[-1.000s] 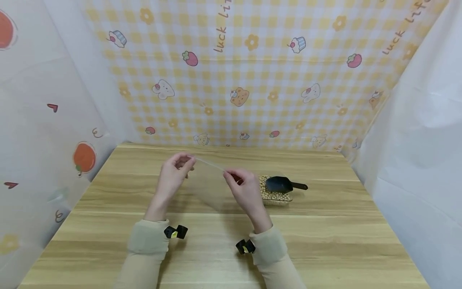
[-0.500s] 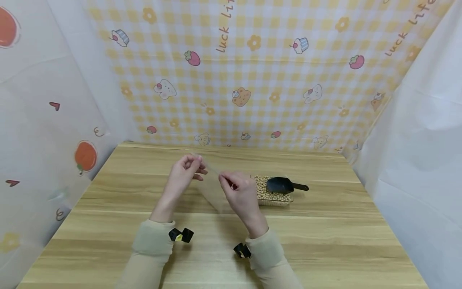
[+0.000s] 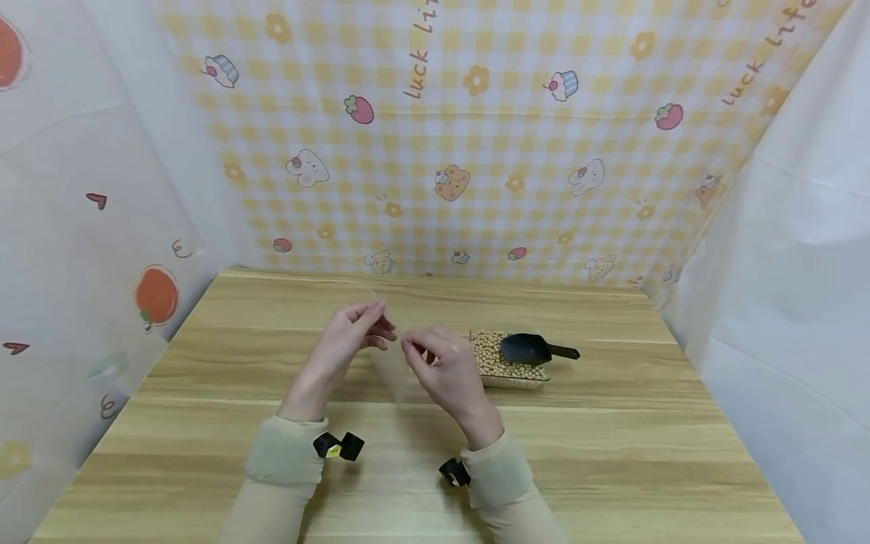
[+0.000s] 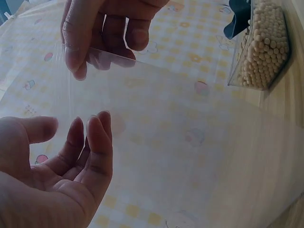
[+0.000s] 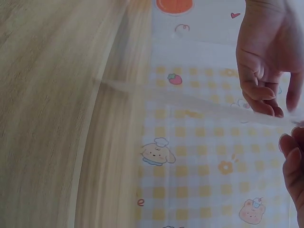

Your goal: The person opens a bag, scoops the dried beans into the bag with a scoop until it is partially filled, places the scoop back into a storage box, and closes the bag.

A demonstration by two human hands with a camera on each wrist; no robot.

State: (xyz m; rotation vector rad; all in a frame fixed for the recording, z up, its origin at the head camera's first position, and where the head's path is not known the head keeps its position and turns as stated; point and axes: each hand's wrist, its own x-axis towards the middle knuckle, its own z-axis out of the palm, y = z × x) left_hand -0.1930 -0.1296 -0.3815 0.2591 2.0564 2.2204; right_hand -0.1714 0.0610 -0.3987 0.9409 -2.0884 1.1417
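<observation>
Closer together now, left hand [image 3: 347, 332] and right hand [image 3: 442, 366], and the clear bag [image 4: 156, 118] they work on has turned from a broad face to a thin slant on my head view, letting more of the clear tub [image 3: 511, 381] show past the right knuckles. Right thumb and forefinger pinch one end of its ridged edge [image 4: 70, 97]; I get that cleanly from the left wrist feed. Over on the left, thumb and fingers stand apart with the bag passing by that gap; whether a fingertip brushes it, I can't tell.

What counts for me: that ridged edge runs from the right pinch past the left fingertips, slanting toward the far edge of the worktop [image 3: 612, 453], and the rest hangs toward the near edge. Right hand has the hold, left is just beside. Which side of the bag is longer, I can't make out, nor whether its lower end touches the wood.

And the tub: right of centre, nearer the far edge, just right of the right hand, filled about to its rim with pale beans [image 3: 489, 355]. On them lies a black scoop [image 3: 526, 349], handle poking out toward the worktop's right edge.
</observation>
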